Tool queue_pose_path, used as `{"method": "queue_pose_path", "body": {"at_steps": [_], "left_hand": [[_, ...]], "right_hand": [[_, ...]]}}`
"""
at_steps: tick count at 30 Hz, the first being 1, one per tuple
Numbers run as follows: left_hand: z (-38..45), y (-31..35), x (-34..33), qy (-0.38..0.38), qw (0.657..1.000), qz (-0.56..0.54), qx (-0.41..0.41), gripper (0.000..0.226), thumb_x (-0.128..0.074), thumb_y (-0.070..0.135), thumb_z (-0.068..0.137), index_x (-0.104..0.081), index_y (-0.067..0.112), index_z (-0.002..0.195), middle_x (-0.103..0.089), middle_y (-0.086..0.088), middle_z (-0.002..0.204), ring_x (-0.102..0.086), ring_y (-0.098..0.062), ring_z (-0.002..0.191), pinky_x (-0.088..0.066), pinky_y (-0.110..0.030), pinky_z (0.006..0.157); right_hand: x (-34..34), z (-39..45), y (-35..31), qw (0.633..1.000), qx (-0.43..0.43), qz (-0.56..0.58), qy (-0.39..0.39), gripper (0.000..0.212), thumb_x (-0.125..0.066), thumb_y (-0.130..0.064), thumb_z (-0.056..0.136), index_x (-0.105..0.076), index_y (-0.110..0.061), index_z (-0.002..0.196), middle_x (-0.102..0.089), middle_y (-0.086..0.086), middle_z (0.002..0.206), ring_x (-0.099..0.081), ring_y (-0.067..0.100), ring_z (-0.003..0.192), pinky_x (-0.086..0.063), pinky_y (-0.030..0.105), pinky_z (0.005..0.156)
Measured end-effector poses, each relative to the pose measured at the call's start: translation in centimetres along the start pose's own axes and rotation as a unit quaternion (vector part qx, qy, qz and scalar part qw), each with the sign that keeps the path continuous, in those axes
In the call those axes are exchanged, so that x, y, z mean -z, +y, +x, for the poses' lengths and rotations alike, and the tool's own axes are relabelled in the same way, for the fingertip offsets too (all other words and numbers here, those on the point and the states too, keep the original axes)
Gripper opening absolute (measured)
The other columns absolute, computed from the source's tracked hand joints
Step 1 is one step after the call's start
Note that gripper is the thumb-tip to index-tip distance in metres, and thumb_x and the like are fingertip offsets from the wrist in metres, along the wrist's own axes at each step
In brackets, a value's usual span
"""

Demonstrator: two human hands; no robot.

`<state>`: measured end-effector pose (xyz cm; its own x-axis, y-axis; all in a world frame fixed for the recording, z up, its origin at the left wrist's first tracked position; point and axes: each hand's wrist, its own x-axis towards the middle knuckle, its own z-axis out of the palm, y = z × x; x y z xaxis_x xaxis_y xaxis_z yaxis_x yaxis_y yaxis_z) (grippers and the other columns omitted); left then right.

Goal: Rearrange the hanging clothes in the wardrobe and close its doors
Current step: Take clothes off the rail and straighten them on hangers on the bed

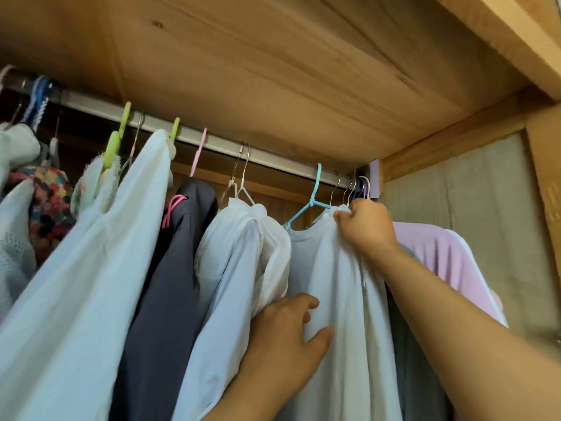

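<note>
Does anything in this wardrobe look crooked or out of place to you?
Yes. The blue hanger sits askew: one arm pokes out bare above the neckline of the white shirt, which the right hand pinches at the collar. At the rail's right end, several hanger hooks are crammed together.

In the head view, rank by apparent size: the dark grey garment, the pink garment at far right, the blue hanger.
1. dark grey garment
2. pink garment, partly hidden behind the right arm, so unsure
3. blue hanger, clearly smallest
</note>
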<state>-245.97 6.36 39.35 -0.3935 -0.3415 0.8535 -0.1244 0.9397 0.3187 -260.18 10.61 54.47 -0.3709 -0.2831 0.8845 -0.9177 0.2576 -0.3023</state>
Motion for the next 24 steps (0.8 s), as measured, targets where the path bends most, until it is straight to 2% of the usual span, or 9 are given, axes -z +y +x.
{"method": "queue_pose_path", "body": {"at_steps": [2,4,7,11,15,17,20,23,24], "left_hand": [[-0.1,0.0,-0.1,0.004,1.000,-0.003,-0.006,0.042,-0.060,0.043,0.086,-0.050,0.033,0.126,-0.053,0.018,0.105,-0.047,0.003,0.087,-0.036,-0.004,0.080],[-0.1,0.1,-0.2,0.006,1.000,-0.009,-0.003,0.042,-0.060,0.043,0.086,-0.051,0.033,0.126,-0.053,0.018,0.104,-0.049,0.003,0.089,-0.037,-0.006,0.082],[0.0,0.2,-0.3,0.010,1.000,-0.006,-0.005,0.042,-0.060,0.043,0.085,-0.052,0.031,0.125,-0.052,0.018,0.101,-0.053,0.000,0.094,-0.039,-0.010,0.085],[-0.2,0.6,-0.5,-0.003,1.000,-0.007,-0.010,0.043,-0.059,0.047,0.086,-0.050,0.034,0.126,-0.054,0.019,0.108,-0.051,0.003,0.093,-0.039,-0.010,0.087],[-0.5,1.0,-0.6,-0.025,1.000,-0.005,-0.014,0.043,-0.056,0.052,0.085,-0.048,0.039,0.126,-0.054,0.020,0.107,-0.053,0.001,0.097,-0.043,-0.014,0.089],[-0.6,1.1,-0.6,-0.031,0.999,-0.005,-0.012,0.042,-0.055,0.051,0.086,-0.048,0.038,0.126,-0.053,0.020,0.109,-0.053,0.001,0.097,-0.042,-0.014,0.089],[-0.7,1.2,-0.9,-0.027,0.999,-0.016,-0.007,0.038,-0.055,0.048,0.087,-0.052,0.034,0.122,-0.054,0.018,0.110,-0.055,0.000,0.098,-0.044,-0.019,0.090],[-1.1,2.4,-1.6,-0.018,0.999,-0.039,-0.009,0.033,-0.054,0.045,0.089,-0.054,0.031,0.119,-0.056,0.015,0.110,-0.055,-0.003,0.096,-0.044,-0.019,0.087],[-1.4,3.0,-1.9,-0.019,0.999,-0.050,-0.008,0.033,-0.054,0.044,0.089,-0.054,0.031,0.120,-0.056,0.015,0.111,-0.055,-0.003,0.096,-0.044,-0.020,0.087]], "right_hand": [[0.4,0.2,0.3,0.999,0.004,0.013,0.034,0.025,-0.052,-0.023,0.093,-0.048,-0.007,0.073,-0.051,0.010,0.078,-0.049,0.030,0.083,-0.031,0.028,0.066],[1.0,0.4,0.4,0.998,0.017,0.015,0.058,0.021,-0.053,-0.022,0.092,-0.052,-0.007,0.079,-0.051,0.011,0.080,-0.048,0.029,0.081,-0.029,0.027,0.065],[1.4,0.2,0.8,0.998,0.026,0.011,0.059,0.021,-0.052,-0.022,0.093,-0.051,-0.007,0.078,-0.050,0.010,0.079,-0.043,0.025,0.075,-0.028,0.026,0.064],[1.6,0.7,0.7,0.997,0.038,-0.003,0.069,0.020,-0.051,-0.022,0.094,-0.049,-0.009,0.079,-0.059,0.019,0.087,-0.053,0.033,0.085,-0.029,0.027,0.066],[1.9,0.8,0.0,0.993,0.067,-0.015,0.094,0.023,-0.049,-0.023,0.094,-0.050,-0.005,0.080,-0.062,0.023,0.095,-0.053,0.033,0.086,-0.027,0.029,0.064],[2.4,-0.2,0.5,0.991,0.069,0.003,0.111,0.028,-0.050,-0.023,0.094,-0.053,0.000,0.078,-0.062,0.021,0.087,-0.053,0.037,0.085,-0.027,0.030,0.063],[4.3,-3.7,2.2,0.989,0.058,0.018,0.132,0.033,-0.053,-0.024,0.092,-0.043,-0.008,0.065,-0.050,0.009,0.066,-0.042,0.031,0.071,-0.015,0.030,0.058],[6.3,-8.0,4.5,0.988,0.051,0.022,0.145,0.031,-0.057,-0.025,0.090,-0.047,-0.006,0.068,-0.055,0.015,0.066,-0.047,0.036,0.072,-0.018,0.034,0.059],[7.1,-9.8,5.1,0.989,0.051,0.027,0.139,0.033,-0.059,-0.025,0.090,-0.046,-0.008,0.065,-0.052,0.012,0.060,-0.047,0.035,0.069,-0.019,0.035,0.059]]}}
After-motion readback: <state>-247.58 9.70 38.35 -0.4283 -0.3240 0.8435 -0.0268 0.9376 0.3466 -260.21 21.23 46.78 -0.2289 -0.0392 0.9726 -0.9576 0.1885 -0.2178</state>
